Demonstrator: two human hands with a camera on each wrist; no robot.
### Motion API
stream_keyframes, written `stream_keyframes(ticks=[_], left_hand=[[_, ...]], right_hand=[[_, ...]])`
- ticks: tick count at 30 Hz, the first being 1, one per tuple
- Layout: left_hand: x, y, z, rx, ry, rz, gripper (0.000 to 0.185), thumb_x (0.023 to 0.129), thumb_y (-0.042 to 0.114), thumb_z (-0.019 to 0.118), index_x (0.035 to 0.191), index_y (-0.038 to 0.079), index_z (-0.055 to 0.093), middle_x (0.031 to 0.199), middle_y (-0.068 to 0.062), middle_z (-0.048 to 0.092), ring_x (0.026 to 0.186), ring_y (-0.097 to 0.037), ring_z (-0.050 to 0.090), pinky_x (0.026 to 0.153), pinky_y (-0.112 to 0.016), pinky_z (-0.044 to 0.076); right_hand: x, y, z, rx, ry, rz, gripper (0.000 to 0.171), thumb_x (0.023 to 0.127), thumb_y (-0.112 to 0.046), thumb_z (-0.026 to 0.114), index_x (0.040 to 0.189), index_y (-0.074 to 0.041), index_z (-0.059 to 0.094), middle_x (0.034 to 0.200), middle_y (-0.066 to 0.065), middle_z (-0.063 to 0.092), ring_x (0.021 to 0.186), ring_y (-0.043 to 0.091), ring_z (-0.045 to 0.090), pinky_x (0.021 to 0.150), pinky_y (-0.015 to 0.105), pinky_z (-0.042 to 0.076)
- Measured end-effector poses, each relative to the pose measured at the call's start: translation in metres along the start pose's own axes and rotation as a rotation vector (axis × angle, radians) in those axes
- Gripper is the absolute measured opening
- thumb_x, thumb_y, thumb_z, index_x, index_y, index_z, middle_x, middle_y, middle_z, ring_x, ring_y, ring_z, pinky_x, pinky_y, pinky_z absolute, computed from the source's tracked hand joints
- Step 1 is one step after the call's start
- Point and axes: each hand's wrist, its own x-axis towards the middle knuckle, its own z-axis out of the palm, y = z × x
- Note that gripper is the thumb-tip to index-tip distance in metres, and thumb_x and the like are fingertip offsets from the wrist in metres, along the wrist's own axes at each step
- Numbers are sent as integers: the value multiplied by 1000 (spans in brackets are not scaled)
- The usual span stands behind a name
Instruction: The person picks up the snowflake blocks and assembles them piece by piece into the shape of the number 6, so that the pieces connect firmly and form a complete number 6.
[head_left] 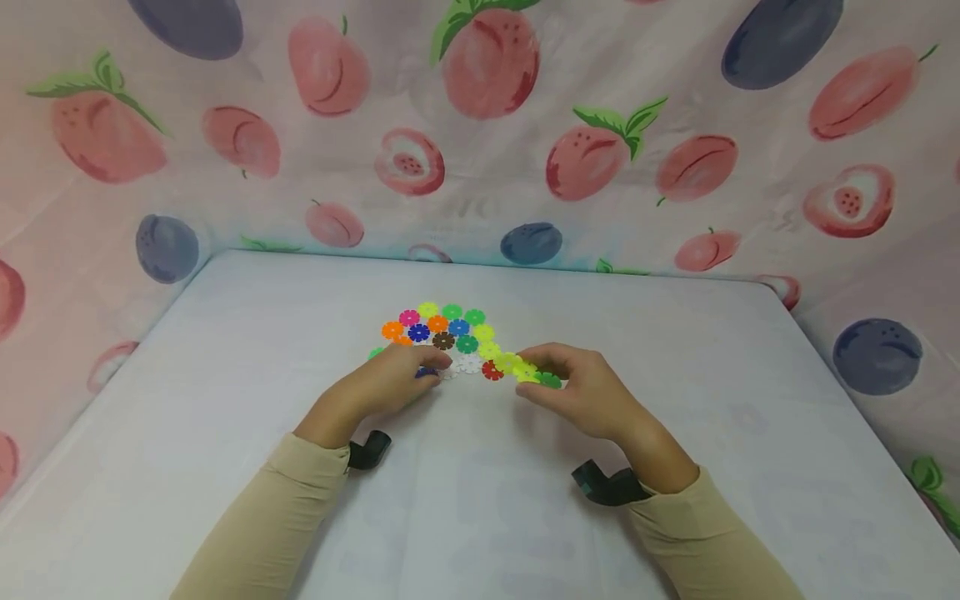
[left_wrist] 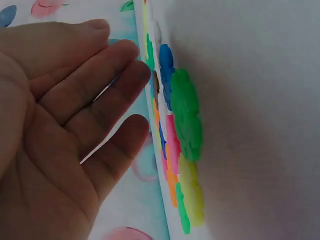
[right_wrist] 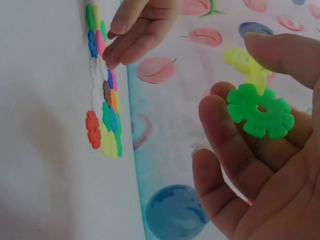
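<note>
Colourful flower-shaped interlocking discs lie flat in a cluster on the table, among them a brown disc (head_left: 443,341), a red disc (head_left: 492,370) and white discs (head_left: 469,363). My right hand (head_left: 592,392) pinches yellow discs joined to a green disc (right_wrist: 245,107); the yellow part (right_wrist: 257,77) sits between thumb and fingers, held up above the table. Over the left side of the cluster hovers my left hand (head_left: 393,379), its fingers loosely bent and its palm bare in the left wrist view. It hides several discs from the head view.
A white-covered table (head_left: 480,517) spreads around the cluster. Behind it and at both sides hangs a fruit-print cloth (head_left: 480,167). Dark wrist-worn devices (head_left: 611,485) show at both sleeves.
</note>
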Motion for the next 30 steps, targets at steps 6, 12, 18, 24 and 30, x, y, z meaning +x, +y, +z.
stream_keyframes(ticks=[6, 12, 18, 24, 30], left_hand=[[0, -4, 2, 71, -17, 16, 31, 101, 12, 56, 130, 8, 66, 127, -4, 66, 124, -26, 57, 106, -44, 42], [1, -3, 4, 85, -21, 9, 38, 101, 6, 47, 135, 9, 64, 134, -6, 62, 130, -29, 52, 109, -46, 39], [1, -3, 3, 59, -15, -6, 43, 100, 5, 46, 143, 6, 56, 141, -10, 57, 135, -31, 48, 111, -48, 36], [-4, -4, -8, 10, -9, -43, 44, 99, 8, 53, 143, 8, 55, 140, -9, 58, 115, -27, 56, 81, -39, 54], [-9, -3, -14, 17, -88, -55, 42, 97, 4, 50, 138, 4, 59, 134, -9, 62, 122, -28, 57, 99, -45, 48]], right_hand=[[1, -1, 0, 2, -7, 10, 36, 91, -17, 74, 122, -2, 68, 119, 7, 69, 114, 30, 63, 99, 53, 47], [0, -1, 1, -5, -7, 19, 36, 91, -17, 74, 123, -1, 68, 119, 8, 69, 113, 30, 63, 99, 53, 48], [1, 1, 3, -7, -7, 26, 36, 90, -17, 75, 122, -2, 68, 118, 7, 69, 113, 29, 63, 99, 53, 48], [1, 0, 2, 1, -9, 39, 37, 89, -17, 75, 123, -3, 68, 118, 6, 69, 113, 29, 62, 99, 53, 48], [1, 1, 2, 3, -21, 38, 37, 89, -17, 75, 123, -3, 68, 118, 5, 69, 114, 28, 62, 99, 53, 47]])
